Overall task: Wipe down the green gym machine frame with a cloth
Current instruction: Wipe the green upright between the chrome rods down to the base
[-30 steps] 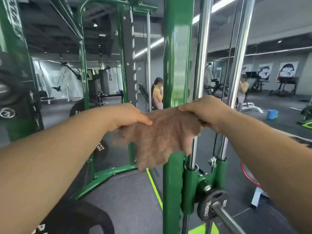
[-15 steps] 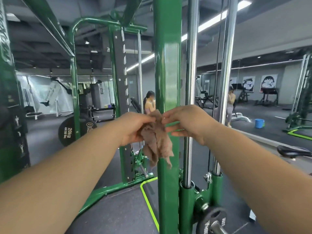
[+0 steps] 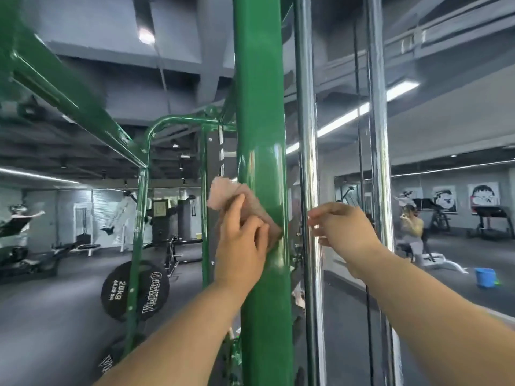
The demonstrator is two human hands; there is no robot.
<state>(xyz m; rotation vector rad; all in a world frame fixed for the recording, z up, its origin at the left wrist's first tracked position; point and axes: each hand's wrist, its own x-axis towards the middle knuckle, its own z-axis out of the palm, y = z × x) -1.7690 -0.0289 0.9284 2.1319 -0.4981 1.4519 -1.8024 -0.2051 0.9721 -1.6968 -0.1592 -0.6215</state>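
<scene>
Entry: grip and cloth. The left hand [image 3: 241,240] grasps one bunched brown cloth [image 3: 237,203], fingers curled round it, and presses it against the left face of the green upright post [image 3: 262,135], the landmark for all places below. Part of the cloth sticks up above the fingers.

Change noted. Half a second ago both hands held the cloth together in front of the post; a second ago it was stretched between them. Now the right hand [image 3: 341,229] has released it and hangs with relaxed fingers, holding nothing, to the right of the post, at the nearer chrome rod [image 3: 306,135]; whether it touches the rod cannot be told. The view has also tilted upward. Judged meaning: folding is done and a one-handed wiping stroke on the post is starting; most of the frame appears still to be wiped.

Count.
- Cloths: one.
- Hands: two, one working, one free.
- Green posts close by: one; further green frame members left of the post, including a curved upright [image 3: 145,168] and a slanted top beam [image 3: 69,87].
- Chrome rods right of the post: two, the farther one [image 3: 377,135] beyond the right hand.
- Weight plates [image 3: 135,289] left of the post, low: one legible, another partly visible beneath.
- Blue bucket [image 3: 485,277]: one, far right of the post, on the floor.
</scene>
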